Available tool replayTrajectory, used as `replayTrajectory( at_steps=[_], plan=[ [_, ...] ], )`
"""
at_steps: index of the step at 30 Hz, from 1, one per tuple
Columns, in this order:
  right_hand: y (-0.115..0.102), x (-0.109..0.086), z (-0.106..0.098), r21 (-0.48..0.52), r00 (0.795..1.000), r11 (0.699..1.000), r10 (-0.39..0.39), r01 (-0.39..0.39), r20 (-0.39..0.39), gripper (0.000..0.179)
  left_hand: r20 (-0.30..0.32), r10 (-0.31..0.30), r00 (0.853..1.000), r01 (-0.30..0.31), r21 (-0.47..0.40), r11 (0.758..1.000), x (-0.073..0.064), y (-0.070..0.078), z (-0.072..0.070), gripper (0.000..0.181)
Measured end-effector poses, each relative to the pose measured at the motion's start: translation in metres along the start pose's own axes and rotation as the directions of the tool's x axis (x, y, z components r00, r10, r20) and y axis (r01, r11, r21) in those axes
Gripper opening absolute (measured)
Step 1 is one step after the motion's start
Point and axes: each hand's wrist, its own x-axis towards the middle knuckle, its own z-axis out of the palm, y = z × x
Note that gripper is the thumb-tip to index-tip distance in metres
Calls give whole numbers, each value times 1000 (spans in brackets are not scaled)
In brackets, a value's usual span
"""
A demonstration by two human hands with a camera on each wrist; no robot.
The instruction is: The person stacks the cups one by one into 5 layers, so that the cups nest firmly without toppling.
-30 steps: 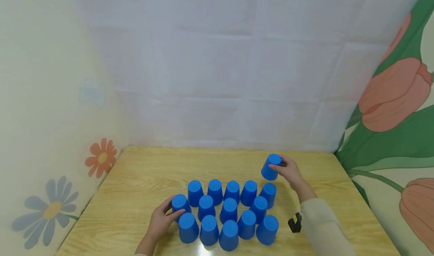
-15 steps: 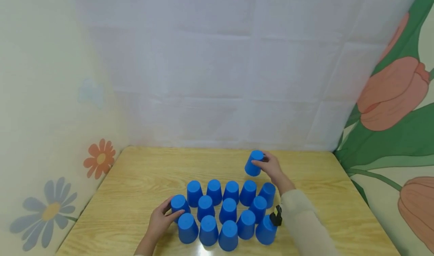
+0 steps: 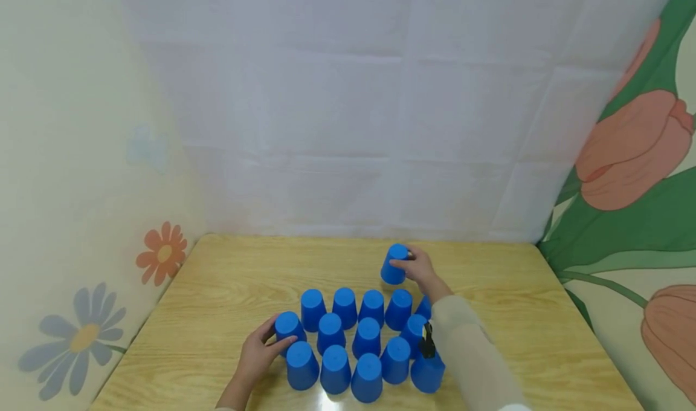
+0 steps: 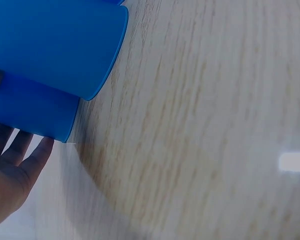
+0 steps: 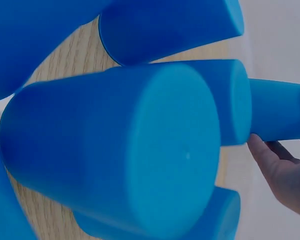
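Several blue plastic cups stand upside down in loose rows on the wooden table. At the left end, my left hand (image 3: 257, 355) grips one blue cup (image 3: 288, 326), thumb on the near side and fingers behind. In the left wrist view that cup (image 4: 30, 110) is partly covered by a nearer cup (image 4: 55, 45). Beyond the back row, my right hand (image 3: 421, 269) holds another inverted cup (image 3: 394, 266) between thumb and fingers. Whether its rim touches the table, I cannot tell. In the right wrist view the held cup (image 5: 280, 110) shows behind other cups.
The front row includes a cup (image 3: 367, 378) near the table's front edge; the back row has a cup (image 3: 312, 309) at its left. A small black device (image 3: 428, 341) hangs at the right wrist, over the right-hand cups. A white cloth (image 3: 348, 127) backs the wooden table (image 3: 228, 272).
My right hand has carried its cup leftward behind the back row, from the right end to behind the right-middle cups. The left hand and the standing cups have stayed put.
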Motion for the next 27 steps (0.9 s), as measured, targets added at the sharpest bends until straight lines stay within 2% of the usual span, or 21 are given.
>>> replayTrajectory(
  at_steps=[8, 12, 27],
  plan=[
    [-1, 3, 21, -19, 1000, 1000, 13, -12, 28, 52, -14, -9, 1000, 9, -10, 1000, -3, -1, -4, 77],
    [1, 5, 28, -54, 999, 997, 47, -46, 18, 54, -14, -6, 1000, 5, -17, 1000, -4, 1, -4, 76],
    [11, 10, 36, -94, 997, 994, 66, -62, 49, 58, -17, -4, 1000, 3, -18, 1000, -4, 2, 1, 71]
  ],
)
